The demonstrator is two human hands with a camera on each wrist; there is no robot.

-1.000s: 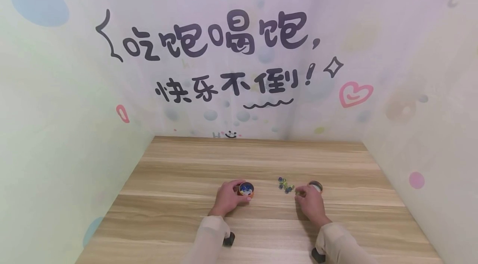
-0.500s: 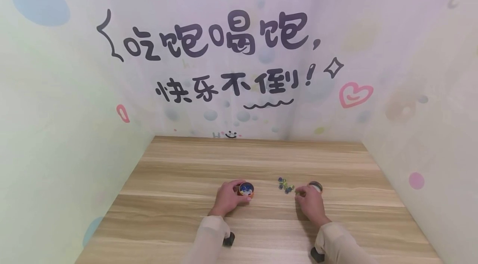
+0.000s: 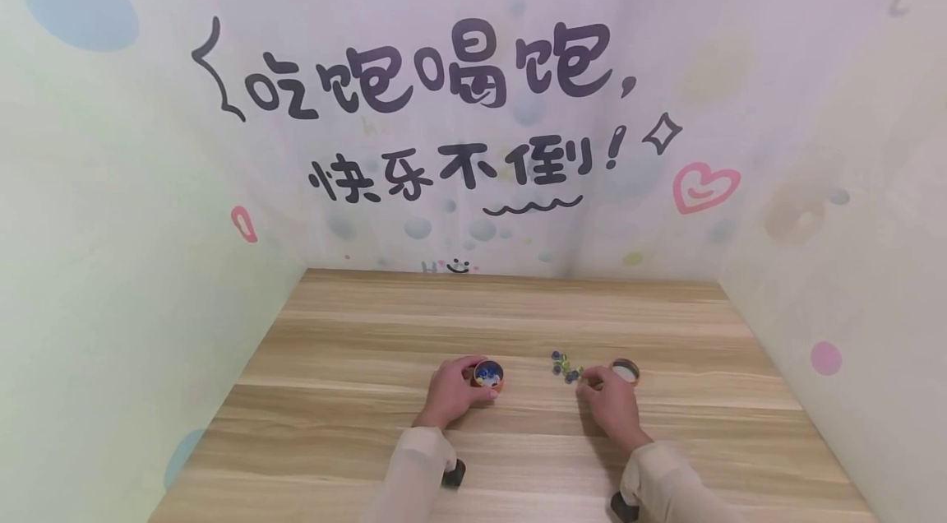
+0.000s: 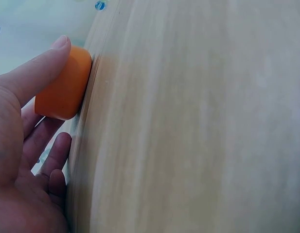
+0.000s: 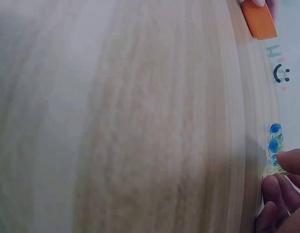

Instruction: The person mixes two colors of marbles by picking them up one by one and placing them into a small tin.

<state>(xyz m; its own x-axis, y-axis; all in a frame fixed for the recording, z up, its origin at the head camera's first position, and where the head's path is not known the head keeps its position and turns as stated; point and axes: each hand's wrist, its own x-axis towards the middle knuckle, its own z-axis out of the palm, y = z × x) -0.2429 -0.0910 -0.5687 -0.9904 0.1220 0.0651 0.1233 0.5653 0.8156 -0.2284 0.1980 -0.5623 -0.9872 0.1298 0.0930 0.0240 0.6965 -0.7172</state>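
Wooden table (image 3: 370, 342): left hand (image 3: 453, 391) grasps orange cup (image 3: 487, 375); right hand (image 3: 608, 400) pinches at marbles (image 3: 566, 367), 3 o'clock of cup.

Orange cup (image 3: 487, 375), blue-and-green marbles (image 3: 566, 366), pale wood-grain table (image 3: 518, 317).

Lighting's bright, soft and even in the head view, with only faint shadows under the hands on the bench (image 3: 518, 441). Walls bow outward at the edges. Both wrist views are blurry, the wood grain smeared and washed out.
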